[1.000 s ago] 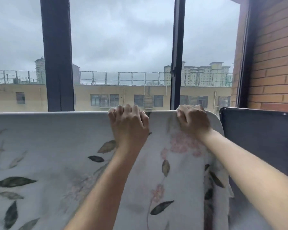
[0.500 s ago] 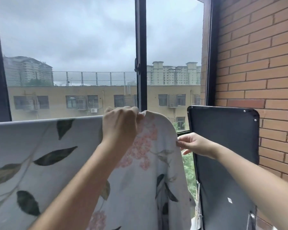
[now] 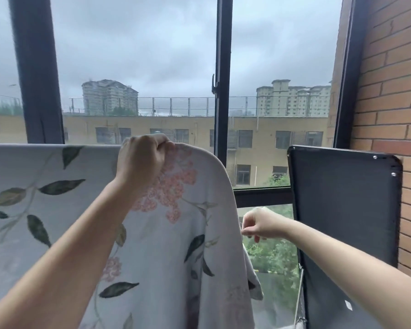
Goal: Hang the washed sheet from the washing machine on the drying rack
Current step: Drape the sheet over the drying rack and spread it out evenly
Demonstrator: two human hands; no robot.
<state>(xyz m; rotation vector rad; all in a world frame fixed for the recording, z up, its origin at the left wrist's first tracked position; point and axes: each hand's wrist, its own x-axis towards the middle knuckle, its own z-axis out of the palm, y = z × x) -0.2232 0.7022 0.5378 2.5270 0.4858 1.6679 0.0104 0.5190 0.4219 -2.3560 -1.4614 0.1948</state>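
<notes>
The washed sheet (image 3: 166, 245), pale with green leaves and pink flowers, hangs over a straight horizontal bar that it hides completely. Its top edge runs level from the left to the middle, then curves down at the right end. My left hand (image 3: 141, 157) grips a bunch of the fabric at the top right corner. My right hand (image 3: 259, 224) is lower, at the sheet's right side edge, with its curled fingertips pinching at that edge. The drying rack itself cannot be seen under the cloth.
A black upright panel (image 3: 342, 210) stands close to the right of the sheet, against a brick wall (image 3: 389, 103). Directly behind the sheet is a window with dark frames (image 3: 221, 91). Only a narrow gap separates sheet and panel.
My right hand left the top edge and dropped down along the sheet's right side. My left hand stayed gripping the top near the corner. The view swung right, then partly back.
</notes>
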